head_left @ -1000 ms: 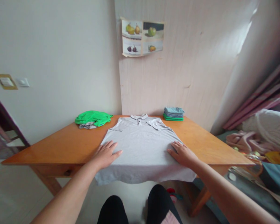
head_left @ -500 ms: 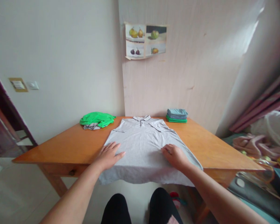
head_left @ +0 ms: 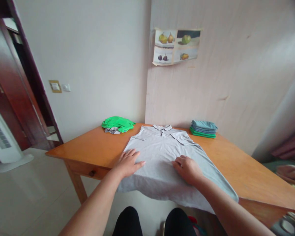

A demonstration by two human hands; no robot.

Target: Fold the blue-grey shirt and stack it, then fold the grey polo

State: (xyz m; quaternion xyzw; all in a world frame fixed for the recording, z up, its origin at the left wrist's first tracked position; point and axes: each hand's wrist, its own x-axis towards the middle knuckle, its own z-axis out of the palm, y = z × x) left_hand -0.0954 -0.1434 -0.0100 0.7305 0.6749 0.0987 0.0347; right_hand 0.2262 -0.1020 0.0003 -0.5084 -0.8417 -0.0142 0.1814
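Shirt [head_left: 159,152]: likely light, limp; grip best by hem [head_left: 162,192] at 4 and 8 o'clock. Left hand [head_left: 129,164] spread flat; right hand [head_left: 188,169] curled, can't tell if pinching.

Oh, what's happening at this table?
A gray polo shirt lies spread across the wooden table, collar toward the wall, its hem hanging over the near edge. The person's left hand rests flat near one side of it; the right hand is on the fabric with fingers curled. Behind, a crumpled green cloth lies to the left and a folded stack to the right.
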